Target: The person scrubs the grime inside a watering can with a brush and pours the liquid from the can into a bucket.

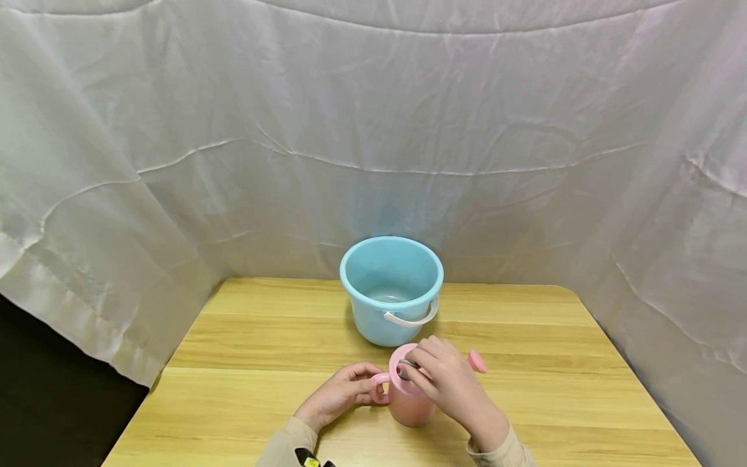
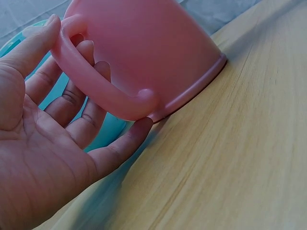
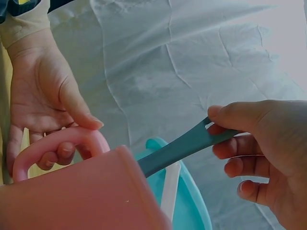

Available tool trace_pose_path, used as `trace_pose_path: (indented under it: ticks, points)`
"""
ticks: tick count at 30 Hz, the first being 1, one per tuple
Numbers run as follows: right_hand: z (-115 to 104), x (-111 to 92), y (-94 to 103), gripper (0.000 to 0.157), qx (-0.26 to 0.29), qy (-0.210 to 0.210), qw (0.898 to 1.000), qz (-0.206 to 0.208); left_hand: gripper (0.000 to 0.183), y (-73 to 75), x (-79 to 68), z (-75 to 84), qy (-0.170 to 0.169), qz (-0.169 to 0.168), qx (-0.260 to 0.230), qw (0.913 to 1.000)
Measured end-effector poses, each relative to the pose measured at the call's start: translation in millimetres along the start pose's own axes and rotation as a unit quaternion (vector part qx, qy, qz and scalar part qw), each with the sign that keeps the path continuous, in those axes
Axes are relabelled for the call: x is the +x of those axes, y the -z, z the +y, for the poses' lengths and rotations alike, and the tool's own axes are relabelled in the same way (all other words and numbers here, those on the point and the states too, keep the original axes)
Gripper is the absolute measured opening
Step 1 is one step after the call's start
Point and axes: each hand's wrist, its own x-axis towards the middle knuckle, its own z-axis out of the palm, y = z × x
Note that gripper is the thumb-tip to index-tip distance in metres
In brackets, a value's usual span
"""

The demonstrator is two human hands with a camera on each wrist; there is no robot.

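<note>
A pink watering can point(image 1: 411, 405) stands upright on the table, its round sprinkler head point(image 1: 476, 361) pointing right. My left hand point(image 1: 345, 394) holds the can's loop handle point(image 2: 98, 88), thumb on its top and fingers reaching behind and through it. With thumb and forefinger, my right hand point(image 1: 445, 376) pinches the end of a flat blue-grey handle point(image 3: 180, 146) above the can. A slot shows near the pinched end of this handle. Its lower part goes down into the can's opening, where the can wall hides it in the right wrist view.
A light blue bucket point(image 1: 379, 318) stands just behind the can, its white carrying handle point(image 1: 411, 321) hanging at the front. The wooden table point(image 1: 245, 363) reaches back to a grey-white curtain point(image 1: 280, 194) on the back and sides.
</note>
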Motion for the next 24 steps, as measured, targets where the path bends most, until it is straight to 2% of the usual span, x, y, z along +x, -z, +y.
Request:
trace_pose_path:
  ticks: [4, 10, 14, 20, 24]
  points:
    - [-1, 2, 2.7, 0.011, 0.002, 0.017, 0.999, 0.03, 0.018, -0.5, -0.2, 0.3, -0.001, -0.001, 0.0, 1.0]
    - [0, 3, 2.7, 0.02, 0.0, 0.031, 0.998, 0.054, 0.018, -0.1, 0.2, -0.5, 0.001, 0.0, 0.0, 1.0]
    - [1, 2, -0.2, 0.016, -0.005, 0.022, 0.999, 0.039, 0.018, 0.3, 0.0, -0.8, 0.003, 0.003, -0.001, 1.0]
    - [2, -1, -8.1, 0.013, -0.034, -0.004, 0.999, -0.01, 0.018, 1.1, 0.5, -2.0, 0.001, 0.005, 0.001, 1.0]
    - [3, -3, -14.5, 0.016, -0.039, -0.006, 0.999, -0.019, 0.018, 1.8, 1.0, -3.0, 0.001, 0.003, 0.001, 1.0]
